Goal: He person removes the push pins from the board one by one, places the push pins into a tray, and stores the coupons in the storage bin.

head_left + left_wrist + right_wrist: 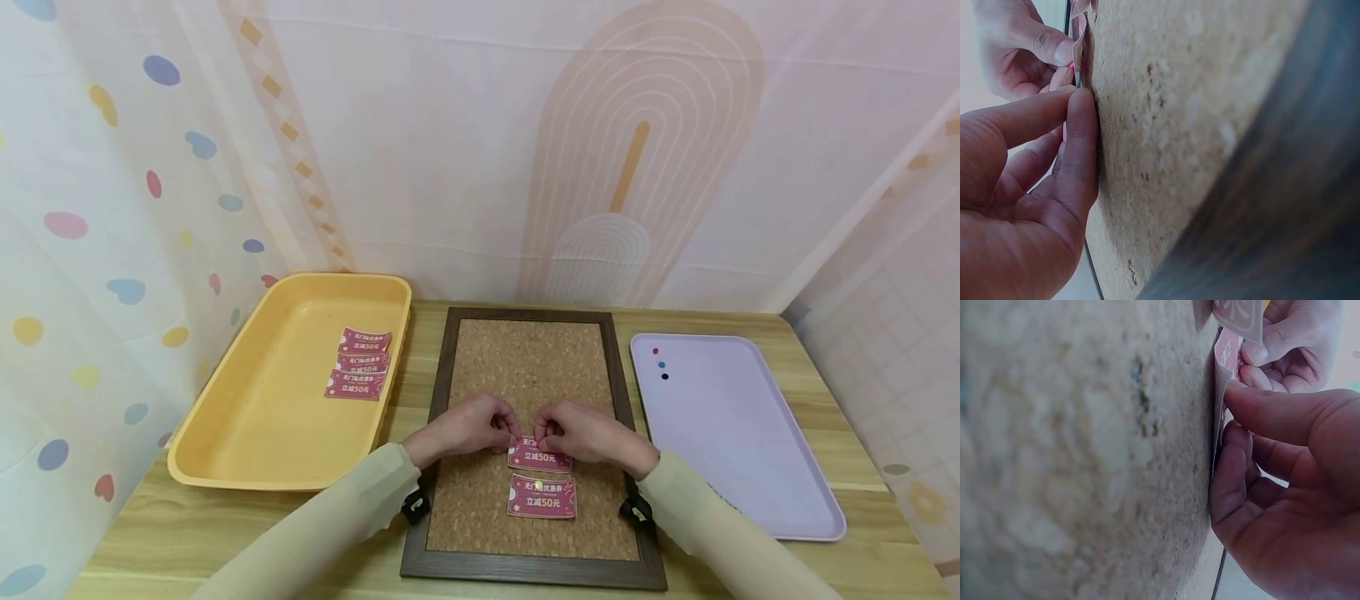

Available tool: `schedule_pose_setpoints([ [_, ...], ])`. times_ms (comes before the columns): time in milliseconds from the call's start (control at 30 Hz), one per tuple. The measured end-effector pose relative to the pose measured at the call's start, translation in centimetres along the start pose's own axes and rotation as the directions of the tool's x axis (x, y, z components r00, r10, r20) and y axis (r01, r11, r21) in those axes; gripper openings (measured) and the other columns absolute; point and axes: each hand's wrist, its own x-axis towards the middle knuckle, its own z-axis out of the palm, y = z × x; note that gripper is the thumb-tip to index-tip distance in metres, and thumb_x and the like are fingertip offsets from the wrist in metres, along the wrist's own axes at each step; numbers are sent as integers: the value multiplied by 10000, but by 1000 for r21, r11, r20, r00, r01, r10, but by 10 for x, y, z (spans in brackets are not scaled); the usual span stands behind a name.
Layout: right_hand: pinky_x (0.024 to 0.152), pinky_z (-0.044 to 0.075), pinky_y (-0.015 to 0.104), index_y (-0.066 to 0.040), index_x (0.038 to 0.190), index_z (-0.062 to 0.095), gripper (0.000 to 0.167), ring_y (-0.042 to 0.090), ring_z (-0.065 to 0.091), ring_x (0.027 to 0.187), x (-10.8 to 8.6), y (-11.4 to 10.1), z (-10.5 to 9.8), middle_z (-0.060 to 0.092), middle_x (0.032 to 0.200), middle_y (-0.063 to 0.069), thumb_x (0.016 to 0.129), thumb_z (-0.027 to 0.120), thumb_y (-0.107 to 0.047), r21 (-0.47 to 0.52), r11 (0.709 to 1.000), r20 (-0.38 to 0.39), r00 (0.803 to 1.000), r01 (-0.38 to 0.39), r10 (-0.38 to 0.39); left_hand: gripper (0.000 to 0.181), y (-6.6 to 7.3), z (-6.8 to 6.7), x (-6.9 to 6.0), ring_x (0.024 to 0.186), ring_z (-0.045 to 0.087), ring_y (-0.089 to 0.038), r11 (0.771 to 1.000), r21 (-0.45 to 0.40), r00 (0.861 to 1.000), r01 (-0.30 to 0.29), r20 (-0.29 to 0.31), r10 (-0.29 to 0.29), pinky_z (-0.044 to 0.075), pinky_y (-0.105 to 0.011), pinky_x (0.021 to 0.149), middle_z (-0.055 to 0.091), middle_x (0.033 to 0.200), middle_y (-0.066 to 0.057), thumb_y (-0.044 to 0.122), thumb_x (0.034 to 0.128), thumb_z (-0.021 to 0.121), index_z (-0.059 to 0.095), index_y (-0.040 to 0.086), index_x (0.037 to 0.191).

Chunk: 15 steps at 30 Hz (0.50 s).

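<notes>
Two pink coupons lie on the framed corkboard (525, 358), one below the other. The lower coupon (542, 502) has a yellow push pin (538, 485) near its top edge. My left hand (480, 425) pinches the upper left edge of the upper coupon (536, 457) between thumb and forefinger, as the left wrist view shows. At that coupon's top edge, my right hand (577, 429) has its fingertips round a small pink push pin (1070, 64), mostly hidden. In the right wrist view, the right thumb (1266, 409) touches the coupon, whose edge is lifted slightly off the cork.
A yellow tray (247, 433) on the left holds several items, three overlapping pink coupons (360, 364). On the right, a lavender tray (735, 417) bears red (656, 351), blue (662, 364) and black (664, 377) push pins. A patterned curtain (450, 167) hangs behind the wooden table (225, 542).
</notes>
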Motion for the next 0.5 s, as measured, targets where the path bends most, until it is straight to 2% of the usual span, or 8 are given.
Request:
schedule_pose_setpoints([
  [500, 633, 415, 254, -156, 830, 656, 177, 67, 503, 668, -1, 1, 0, 569, 754, -82, 968, 709, -58, 2, 1000, 9, 1000, 9, -9, 93, -2, 0, 0, 675, 583, -73, 1000, 6, 1000, -16, 1, 16, 476, -234, 611, 665, 773, 54, 30, 922, 744, 744, 113, 879],
])
